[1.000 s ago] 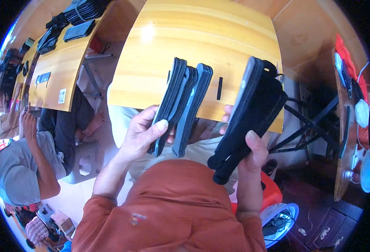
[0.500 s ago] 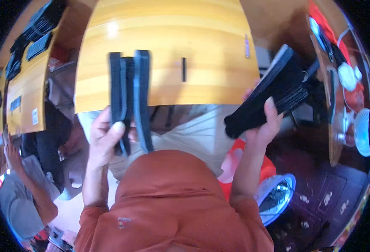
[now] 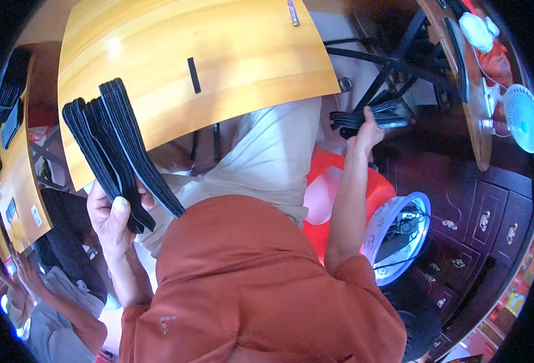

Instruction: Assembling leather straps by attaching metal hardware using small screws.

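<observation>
The right hand (image 3: 367, 134) has reached out beside the table's (image 3: 237, 54) corner, gripping strips (image 3: 350, 120), their number blurred; the left hand (image 3: 111, 219) clasps its bundle (image 3: 137, 146) near the edge, well apart.

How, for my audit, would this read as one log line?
left hand: holds black strips; right hand: holds black bundle; dark strip: on table

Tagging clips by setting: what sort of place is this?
Likely a small workroom, perhaps in a home: bundled black strips held at a wooden table, another person at left, and a dark drawer cabinet at right.
</observation>
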`<state>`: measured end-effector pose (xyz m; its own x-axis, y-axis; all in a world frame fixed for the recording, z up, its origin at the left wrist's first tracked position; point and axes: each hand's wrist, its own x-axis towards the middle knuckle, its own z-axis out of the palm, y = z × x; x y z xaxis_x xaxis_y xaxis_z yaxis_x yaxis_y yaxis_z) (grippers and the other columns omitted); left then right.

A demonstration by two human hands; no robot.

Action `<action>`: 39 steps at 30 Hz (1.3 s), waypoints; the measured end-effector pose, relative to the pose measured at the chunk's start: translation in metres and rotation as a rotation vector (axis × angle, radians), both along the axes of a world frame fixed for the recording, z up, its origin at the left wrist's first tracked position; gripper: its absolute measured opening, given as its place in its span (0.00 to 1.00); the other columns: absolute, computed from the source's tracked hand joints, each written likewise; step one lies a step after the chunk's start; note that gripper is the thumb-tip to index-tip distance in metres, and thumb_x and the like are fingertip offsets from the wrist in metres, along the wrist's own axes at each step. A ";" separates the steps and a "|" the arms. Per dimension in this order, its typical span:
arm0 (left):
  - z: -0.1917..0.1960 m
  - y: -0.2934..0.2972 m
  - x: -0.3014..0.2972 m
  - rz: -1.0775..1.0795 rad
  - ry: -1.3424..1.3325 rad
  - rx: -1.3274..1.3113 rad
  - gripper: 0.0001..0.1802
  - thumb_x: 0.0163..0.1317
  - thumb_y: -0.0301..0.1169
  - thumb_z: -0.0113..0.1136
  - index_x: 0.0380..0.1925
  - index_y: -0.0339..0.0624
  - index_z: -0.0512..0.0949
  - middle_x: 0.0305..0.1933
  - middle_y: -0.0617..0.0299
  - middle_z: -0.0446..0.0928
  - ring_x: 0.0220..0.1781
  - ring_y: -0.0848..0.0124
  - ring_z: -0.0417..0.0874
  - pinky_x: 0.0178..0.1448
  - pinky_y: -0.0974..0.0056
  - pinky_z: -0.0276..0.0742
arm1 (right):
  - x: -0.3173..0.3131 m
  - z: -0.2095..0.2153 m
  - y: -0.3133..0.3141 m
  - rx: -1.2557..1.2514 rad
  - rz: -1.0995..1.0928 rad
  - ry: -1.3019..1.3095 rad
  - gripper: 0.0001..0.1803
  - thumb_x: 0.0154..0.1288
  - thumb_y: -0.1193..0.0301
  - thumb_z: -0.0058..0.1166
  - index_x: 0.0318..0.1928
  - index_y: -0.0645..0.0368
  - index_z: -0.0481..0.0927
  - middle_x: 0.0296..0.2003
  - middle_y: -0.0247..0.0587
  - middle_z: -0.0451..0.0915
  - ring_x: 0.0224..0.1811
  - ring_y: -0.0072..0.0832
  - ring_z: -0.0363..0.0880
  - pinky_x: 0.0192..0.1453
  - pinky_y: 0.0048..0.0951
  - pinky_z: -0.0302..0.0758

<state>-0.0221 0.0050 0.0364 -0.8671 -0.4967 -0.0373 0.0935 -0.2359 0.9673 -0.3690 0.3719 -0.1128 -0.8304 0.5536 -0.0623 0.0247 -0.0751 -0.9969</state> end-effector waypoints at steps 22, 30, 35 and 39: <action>0.006 0.009 0.005 0.009 -0.105 -0.079 0.25 0.59 0.45 0.68 0.44 0.35 0.75 0.36 0.54 0.80 0.33 0.69 0.81 0.39 0.66 0.79 | 0.016 -0.225 0.027 1.128 0.241 -0.580 0.17 0.56 0.63 0.61 0.40 0.63 0.84 0.33 0.40 0.84 0.32 0.39 0.82 0.36 0.42 0.78; 0.003 0.021 -0.020 -0.017 -0.067 0.074 0.19 0.67 0.36 0.61 0.50 0.33 0.73 0.40 0.58 0.78 0.37 0.73 0.79 0.42 0.68 0.77 | -0.008 0.007 -0.059 0.131 0.051 0.257 0.03 0.64 0.80 0.56 0.38 0.62 0.80 0.28 0.36 0.80 0.29 0.22 0.76 0.36 0.24 0.76; 0.009 0.027 -0.035 -0.123 -0.034 0.118 0.20 0.68 0.37 0.60 0.53 0.33 0.73 0.42 0.59 0.79 0.38 0.76 0.79 0.45 0.69 0.77 | 0.077 0.142 -0.147 -0.118 0.736 0.414 0.21 0.64 0.73 0.61 0.56 0.66 0.73 0.39 0.40 0.80 0.34 0.24 0.79 0.38 0.24 0.78; 0.011 0.028 -0.035 -0.219 -0.074 0.059 0.18 0.68 0.37 0.60 0.50 0.35 0.74 0.41 0.62 0.80 0.37 0.79 0.77 0.42 0.72 0.75 | 0.148 0.170 -0.201 -0.309 1.419 0.294 0.38 0.63 0.72 0.64 0.68 0.67 0.59 0.53 0.44 0.76 0.50 0.24 0.78 0.46 0.24 0.78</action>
